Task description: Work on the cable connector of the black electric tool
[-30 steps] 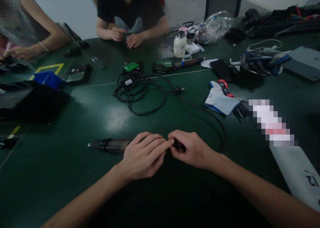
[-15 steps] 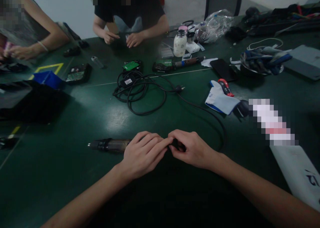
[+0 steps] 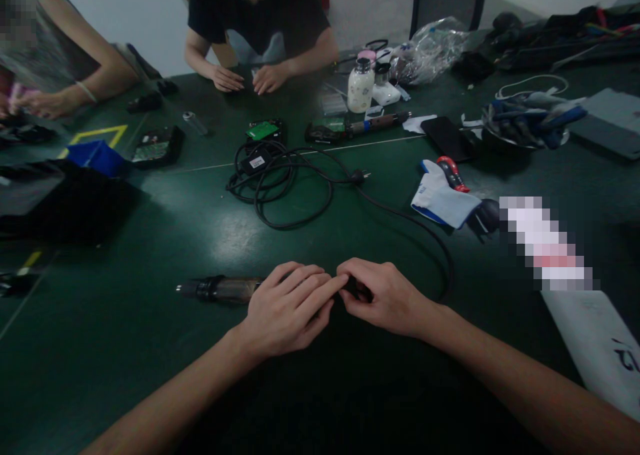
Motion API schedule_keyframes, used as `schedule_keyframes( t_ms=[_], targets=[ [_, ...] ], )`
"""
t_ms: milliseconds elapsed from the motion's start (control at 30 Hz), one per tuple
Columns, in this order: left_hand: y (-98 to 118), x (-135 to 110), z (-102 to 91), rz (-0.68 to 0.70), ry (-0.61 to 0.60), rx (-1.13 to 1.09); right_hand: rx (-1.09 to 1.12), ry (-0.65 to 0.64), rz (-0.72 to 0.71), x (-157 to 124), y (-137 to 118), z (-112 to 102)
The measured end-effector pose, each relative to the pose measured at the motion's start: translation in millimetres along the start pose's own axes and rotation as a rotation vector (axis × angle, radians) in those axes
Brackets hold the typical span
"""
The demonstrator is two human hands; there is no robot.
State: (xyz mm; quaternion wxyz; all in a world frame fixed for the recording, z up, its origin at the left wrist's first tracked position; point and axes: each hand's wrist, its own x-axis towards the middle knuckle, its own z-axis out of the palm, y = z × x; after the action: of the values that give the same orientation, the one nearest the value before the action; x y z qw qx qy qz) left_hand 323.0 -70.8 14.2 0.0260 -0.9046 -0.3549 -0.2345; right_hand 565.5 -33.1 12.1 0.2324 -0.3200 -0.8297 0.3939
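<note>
An electric screwdriver (image 3: 220,290) with a dark, partly see-through body lies along the green table, its metal tip pointing left. My left hand (image 3: 293,305) is wrapped over its rear half and hides that part. Against the left fingertips, my right hand (image 3: 383,295) pinches a black cable plug (image 3: 361,288) at the tool's tail end. Fingers cover the joint, so whether the plug is seated cannot be seen. A black cable (image 3: 445,258) curves from near my right hand back to a coil with a power adapter (image 3: 257,162).
Beyond the coil lie opened devices with green circuit boards (image 3: 263,132) and another screwdriver (image 3: 380,123). To the right are a glove (image 3: 443,198), a red-handled tool (image 3: 453,174), a phone (image 3: 447,138) and a long white box (image 3: 595,342). Two people sit across the table.
My hands stay almost where they were, the left fingers shifting only slightly near the plug. Across the table, the person in black has lowered and flattened one hand.
</note>
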Motion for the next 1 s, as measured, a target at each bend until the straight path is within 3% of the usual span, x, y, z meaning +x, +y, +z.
schedule_keyframes(
  t_ms=[1000],
  targets=[
    [0.9,1.3,0.2,-0.039,-0.005,0.002,-0.002,0.012,-0.001,-0.2,-1.5,0.7]
  ],
)
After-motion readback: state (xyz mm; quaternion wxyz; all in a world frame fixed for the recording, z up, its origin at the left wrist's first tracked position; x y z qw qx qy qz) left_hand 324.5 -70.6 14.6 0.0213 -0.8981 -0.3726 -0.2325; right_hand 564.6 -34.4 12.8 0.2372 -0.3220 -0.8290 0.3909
